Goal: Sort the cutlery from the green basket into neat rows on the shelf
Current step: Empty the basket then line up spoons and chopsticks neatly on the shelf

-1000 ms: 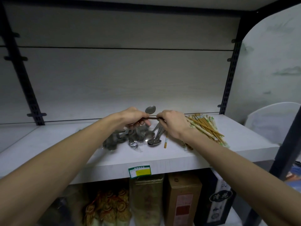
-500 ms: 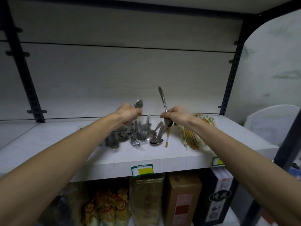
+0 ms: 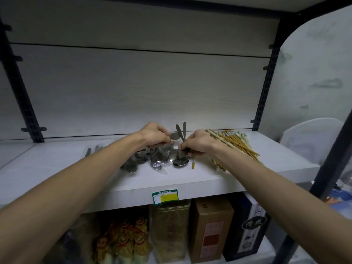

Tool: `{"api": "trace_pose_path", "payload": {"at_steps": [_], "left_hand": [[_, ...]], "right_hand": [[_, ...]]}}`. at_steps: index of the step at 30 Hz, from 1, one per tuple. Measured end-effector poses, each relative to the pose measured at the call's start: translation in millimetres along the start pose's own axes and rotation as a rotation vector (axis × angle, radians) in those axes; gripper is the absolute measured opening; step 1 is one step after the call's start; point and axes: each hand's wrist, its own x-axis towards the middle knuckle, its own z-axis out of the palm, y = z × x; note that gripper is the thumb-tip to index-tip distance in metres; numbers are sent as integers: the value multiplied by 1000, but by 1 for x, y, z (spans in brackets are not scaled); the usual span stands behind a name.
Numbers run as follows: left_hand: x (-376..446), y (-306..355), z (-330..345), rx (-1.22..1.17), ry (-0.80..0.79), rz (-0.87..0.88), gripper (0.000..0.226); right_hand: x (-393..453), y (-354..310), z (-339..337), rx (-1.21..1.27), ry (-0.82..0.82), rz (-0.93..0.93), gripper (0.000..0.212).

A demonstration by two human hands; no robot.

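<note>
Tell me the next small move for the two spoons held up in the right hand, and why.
Probably lay them down beside the spoons already lying at the shelf front. The right hand holds two handles upright over that group, while the left hand works the loose pile.

The left hand and forearm hide part of the spoon pile. The price label is too small to read

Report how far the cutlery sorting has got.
Done: chopsticks gathered at the right of the shelf. In hand: the right hand holds two upright spoon handles; the left hand holds another spoon. Left: the spoon pile remains jumbled, not in rows.
</note>
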Motion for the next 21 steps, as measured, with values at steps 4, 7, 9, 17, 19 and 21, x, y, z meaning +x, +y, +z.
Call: {"api": "trace_pose_path", "payload": {"at_steps": [4, 7, 9, 17, 19, 21], "left_hand": [[0, -1, 1, 54, -1, 6, 10], [0, 2, 0, 35, -12, -2, 11], [0, 5, -2, 20, -53, 11, 12], [-1, 10, -7, -3, -120, 17, 11], [1, 7, -8, -2, -125, 15, 11], [3, 4, -9, -3, -134, 11, 13]], "right_hand": [[1, 6, 3, -38, 23, -5, 21], [6, 9, 4, -197, 129, -78, 22], [8, 11, 2, -301, 172, -98, 28], [-10, 3, -2, -308, 90, -121, 18], [-11, 0, -2, -295, 65, -114, 15], [-10, -3, -4, -313, 62, -119, 13]]}}
